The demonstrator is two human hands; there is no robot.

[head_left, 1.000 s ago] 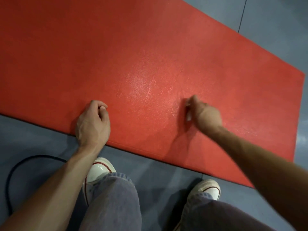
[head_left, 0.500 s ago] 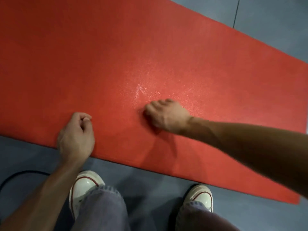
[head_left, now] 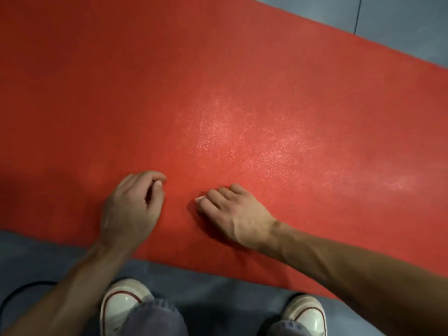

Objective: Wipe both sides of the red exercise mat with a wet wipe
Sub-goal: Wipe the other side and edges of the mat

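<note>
Blue-grey floor seen along lower edge of frame and again at upper right corner. Thin dark seam line seen running down floor at upper right. Black cable seen curving over floor at lower left. Soft light noted from above; dim shadow cast on floor at lower left.

No readable text, label or number on any surface

Grainy matt red mat with damp sheen; glossy white shoe toecaps.
</note>
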